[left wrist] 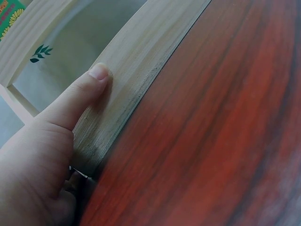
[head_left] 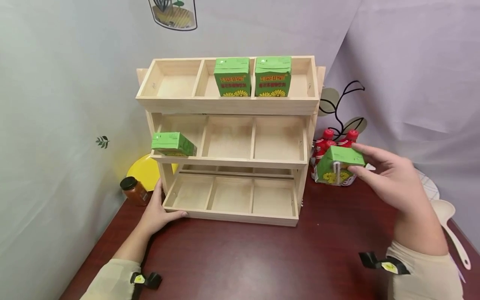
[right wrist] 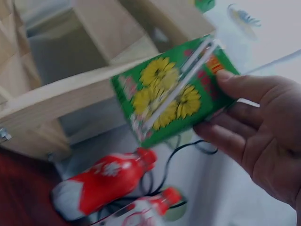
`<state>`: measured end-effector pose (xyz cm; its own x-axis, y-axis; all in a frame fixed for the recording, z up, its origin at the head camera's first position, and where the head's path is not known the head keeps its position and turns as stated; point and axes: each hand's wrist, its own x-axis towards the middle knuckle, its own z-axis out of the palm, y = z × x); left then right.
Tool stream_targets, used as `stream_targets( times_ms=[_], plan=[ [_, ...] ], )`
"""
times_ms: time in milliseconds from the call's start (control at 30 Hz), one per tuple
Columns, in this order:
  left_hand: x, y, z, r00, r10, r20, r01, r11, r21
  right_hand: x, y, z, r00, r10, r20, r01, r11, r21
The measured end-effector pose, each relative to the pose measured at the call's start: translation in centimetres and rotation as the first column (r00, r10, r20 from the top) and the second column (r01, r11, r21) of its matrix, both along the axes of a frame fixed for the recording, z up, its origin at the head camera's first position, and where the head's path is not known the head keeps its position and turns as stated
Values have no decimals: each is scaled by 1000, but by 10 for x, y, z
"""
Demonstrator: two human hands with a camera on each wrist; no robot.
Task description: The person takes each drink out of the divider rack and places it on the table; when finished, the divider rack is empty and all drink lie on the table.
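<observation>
Currently my right hand [head_left: 391, 177] pinches a green drink carton [head_left: 346, 156] between thumb and fingers, just right of the wooden rack [head_left: 232, 216] and in front of some red-capped bottles [head_left: 321, 144]. My left hand [head_left: 155, 214] grips the rack's lower left corner, thumb against its front board. Another carton [head_left: 166, 141] sits in the middle tier's left compartment; two more cartons [head_left: 233, 77] stand up top.
</observation>
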<state>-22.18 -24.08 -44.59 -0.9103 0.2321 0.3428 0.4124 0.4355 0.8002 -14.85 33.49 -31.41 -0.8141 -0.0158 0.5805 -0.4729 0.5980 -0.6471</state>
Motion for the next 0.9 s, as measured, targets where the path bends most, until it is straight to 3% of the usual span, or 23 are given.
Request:
stream_targets(
  times_ms=[167, 333, 533, 900],
  plan=[
    [1, 0, 0, 1000, 11, 1, -11, 1000, -2, -21, 8, -25, 982, -111, 150, 85, 982, 171],
    [0, 1, -1, 1000, 0, 3, -1, 1000, 5, -38, 9, -49, 966, -116, 233, 58, 968, 243],
    [0, 0, -3, 1000, 1, -2, -1, 1000, 3, -47, 10, -65, 963, -63, 262, 0, 972, 234],
    [0, 0, -3, 1000, 4, 3, -4, 1000, 1, -50, 16, -72, 941, -45, 334, -22, 981, 195]
  ],
)
